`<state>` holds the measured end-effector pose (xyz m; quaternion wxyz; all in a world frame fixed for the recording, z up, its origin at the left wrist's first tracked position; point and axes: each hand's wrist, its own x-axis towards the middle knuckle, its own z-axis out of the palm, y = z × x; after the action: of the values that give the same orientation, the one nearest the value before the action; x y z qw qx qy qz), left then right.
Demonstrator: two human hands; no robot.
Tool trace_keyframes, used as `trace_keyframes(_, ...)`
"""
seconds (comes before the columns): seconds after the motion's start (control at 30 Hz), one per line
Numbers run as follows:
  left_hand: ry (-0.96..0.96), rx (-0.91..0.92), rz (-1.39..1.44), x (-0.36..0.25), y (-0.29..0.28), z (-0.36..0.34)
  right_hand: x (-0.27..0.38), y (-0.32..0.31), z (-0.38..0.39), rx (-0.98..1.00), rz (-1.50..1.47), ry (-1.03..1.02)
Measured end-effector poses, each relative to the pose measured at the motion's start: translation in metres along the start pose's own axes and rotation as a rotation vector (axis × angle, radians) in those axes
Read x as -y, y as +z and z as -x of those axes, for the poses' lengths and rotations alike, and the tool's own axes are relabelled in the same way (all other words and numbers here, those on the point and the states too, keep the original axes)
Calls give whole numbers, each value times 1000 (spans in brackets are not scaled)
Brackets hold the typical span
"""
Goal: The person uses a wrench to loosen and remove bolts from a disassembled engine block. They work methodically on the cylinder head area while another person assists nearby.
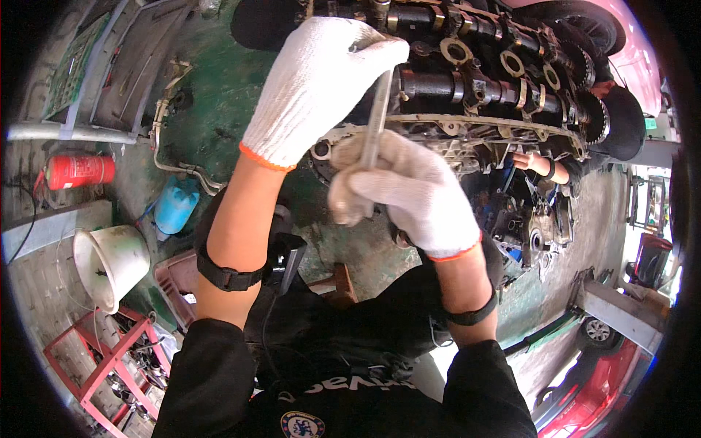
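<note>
My right hand (412,190), in a white knit glove with an orange cuff, is closed round the long silver handle of a wrench (377,117). Its handle rises from my fist toward the engine. My left hand (321,80), gloved the same way, is closed at the wrench's upper end, with the thumb lying across it; this hand hides the tool's head. A metal shaft (381,13) shows just above the left thumb. Beside both hands sits an engine cylinder head (467,124) with its camshafts (431,85) and bearing caps exposed.
Another person's bare hand (537,164) reaches under the engine's right side. Greasy parts (537,233) lie below it. On the left are a red fire extinguisher (80,171), a blue container (177,204), a white bucket (113,266) and a red metal frame (109,358). A red car (599,387) stands lower right.
</note>
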<state>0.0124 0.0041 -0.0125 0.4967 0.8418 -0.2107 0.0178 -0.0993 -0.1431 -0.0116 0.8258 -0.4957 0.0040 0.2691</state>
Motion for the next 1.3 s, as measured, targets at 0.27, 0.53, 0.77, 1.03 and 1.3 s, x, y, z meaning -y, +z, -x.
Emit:
trace_keyframes(0.27,40,56,83,-8,-12,4,12,9,9,-20,183,-57)
trace_keyframes(0.53,36,-41,41,6,-6,1,29,-5,18,-462,363,-97)
trace_keyframes(0.77,88,-54,-1,10,1,1,36,-28,26,-533,212,-417)
trace_keyframes(1.03,-62,97,-83,2,-9,1,36,-39,28,-574,259,-384)
trace_keyframes(1.3,98,-32,-22,10,0,2,41,-30,30,-493,421,-153)
